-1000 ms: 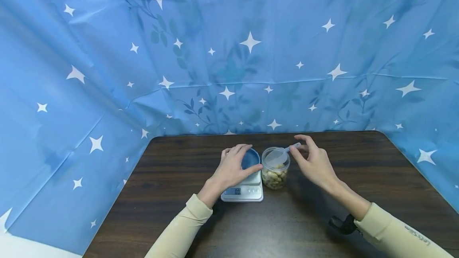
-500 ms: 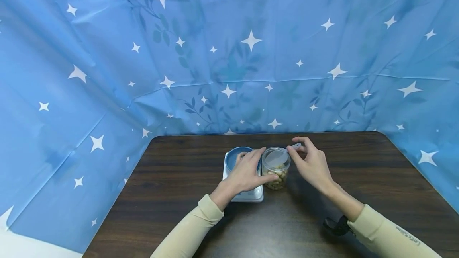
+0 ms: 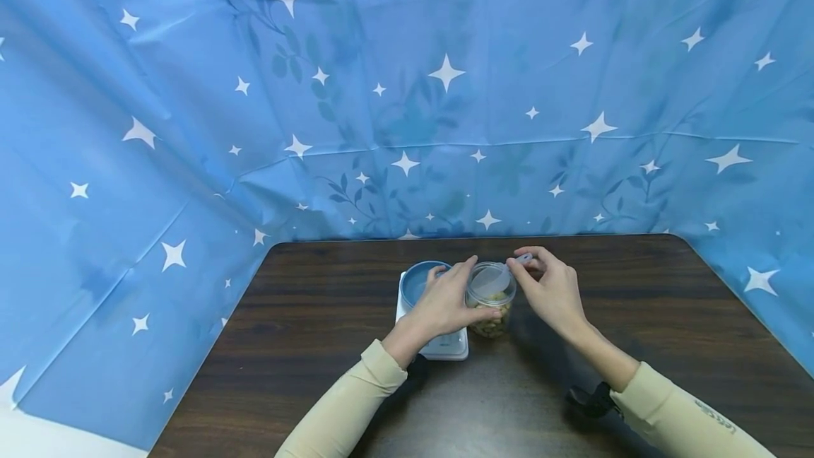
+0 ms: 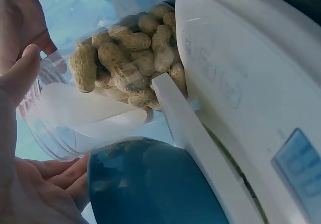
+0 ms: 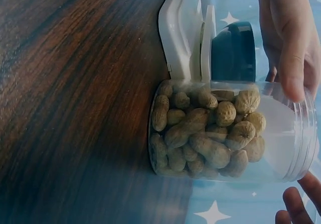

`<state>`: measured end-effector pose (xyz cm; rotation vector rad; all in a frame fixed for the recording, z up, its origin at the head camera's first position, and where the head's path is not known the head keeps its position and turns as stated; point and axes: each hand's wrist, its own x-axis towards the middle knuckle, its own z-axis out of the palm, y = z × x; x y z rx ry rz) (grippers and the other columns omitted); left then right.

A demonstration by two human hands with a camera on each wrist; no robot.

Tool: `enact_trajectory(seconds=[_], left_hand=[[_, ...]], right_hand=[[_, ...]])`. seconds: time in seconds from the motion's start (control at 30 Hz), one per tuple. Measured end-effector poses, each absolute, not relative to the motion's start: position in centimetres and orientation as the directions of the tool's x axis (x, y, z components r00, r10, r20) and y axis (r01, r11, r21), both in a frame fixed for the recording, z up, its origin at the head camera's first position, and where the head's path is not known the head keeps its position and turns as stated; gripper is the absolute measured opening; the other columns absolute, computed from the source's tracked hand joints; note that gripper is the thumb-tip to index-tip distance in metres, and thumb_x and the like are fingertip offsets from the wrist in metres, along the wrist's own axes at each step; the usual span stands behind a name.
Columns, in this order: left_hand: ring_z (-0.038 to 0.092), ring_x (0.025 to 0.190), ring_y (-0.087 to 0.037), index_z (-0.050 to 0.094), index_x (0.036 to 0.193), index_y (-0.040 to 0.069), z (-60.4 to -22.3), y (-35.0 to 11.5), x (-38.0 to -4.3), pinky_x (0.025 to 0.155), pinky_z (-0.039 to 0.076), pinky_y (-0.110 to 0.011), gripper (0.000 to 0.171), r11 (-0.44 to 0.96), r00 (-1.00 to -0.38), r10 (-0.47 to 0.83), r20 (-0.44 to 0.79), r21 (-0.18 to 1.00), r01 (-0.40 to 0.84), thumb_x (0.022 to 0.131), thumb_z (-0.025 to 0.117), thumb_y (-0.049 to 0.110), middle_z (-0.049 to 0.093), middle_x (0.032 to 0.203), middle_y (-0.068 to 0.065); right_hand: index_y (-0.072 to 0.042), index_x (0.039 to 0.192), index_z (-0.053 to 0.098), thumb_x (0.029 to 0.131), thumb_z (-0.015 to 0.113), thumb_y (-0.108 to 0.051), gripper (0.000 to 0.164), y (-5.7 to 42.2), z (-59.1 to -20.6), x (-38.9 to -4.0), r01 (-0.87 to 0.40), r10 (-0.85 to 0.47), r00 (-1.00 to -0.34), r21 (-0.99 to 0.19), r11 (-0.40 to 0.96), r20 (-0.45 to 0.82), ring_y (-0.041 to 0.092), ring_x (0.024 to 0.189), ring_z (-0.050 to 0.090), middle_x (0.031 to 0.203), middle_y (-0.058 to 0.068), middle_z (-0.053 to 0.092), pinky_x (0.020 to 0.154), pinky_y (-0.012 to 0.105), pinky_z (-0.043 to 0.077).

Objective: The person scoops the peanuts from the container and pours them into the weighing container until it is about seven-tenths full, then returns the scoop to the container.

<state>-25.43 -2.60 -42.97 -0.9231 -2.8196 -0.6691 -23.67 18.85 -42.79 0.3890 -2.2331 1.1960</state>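
A clear plastic jar of unshelled peanuts stands upright, lid off. My left hand holds it near the rim, thumb on the front side, and passes over the blue bowl. With thumb and fingers, my right hand pinches the handle of a whitish translucent scoop. The scoop's cup sits inside the jar above the peanuts, as the left wrist view also shows. That bowl rests on the white kitchen scale, right beside the jar.
A dark wood-grain table carries everything. Behind it hangs a blue curtain with white stars. A black strap is on the right wrist.
My left hand has moved right from over the bowl and scale to the jar and taken hold of it. The right hand keeps its pinch on the scoop, shifting slightly left.
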Motion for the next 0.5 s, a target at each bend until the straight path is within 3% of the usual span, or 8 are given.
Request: enact_trajectory(seconds=[0.33, 0.5], left_hand=[[0.057, 0.128, -0.016, 0.039, 0.157, 0.009, -43.29, -2.31, -25.79, 0.113, 0.034, -0.051, 0.098, 0.712, -0.813, 0.535, 0.230, 0.395, 0.580, 0.084, 0.078, 0.061, 0.058, 0.144, -0.005], [0.058, 0.125, -0.015, 0.042, 0.155, 0.010, -43.25, -2.13, -26.03, 0.113, 0.035, -0.050, 0.096, 0.700, -0.810, 0.539, 0.232, 0.411, 0.584, 0.083, 0.080, 0.060, 0.060, 0.141, -0.004]], right_hand=[[-0.001, 0.118, 0.066, 0.101, 0.068, -0.015, 0.022, 18.80, -42.95, -24.29, -0.500, 0.034, -0.787, -0.669, 0.550, 0.616, 0.022, 0.069, 0.072, 0.083, 0.004, 0.077, 0.056, 0.017, 0.047], [-0.001, 0.118, 0.066, 0.101, 0.067, -0.011, 0.020, 18.84, -42.54, -24.53, -0.512, 0.041, -0.768, -0.651, 0.561, 0.639, 0.013, 0.051, 0.058, 0.080, 0.003, 0.076, 0.047, 0.020, 0.040]])
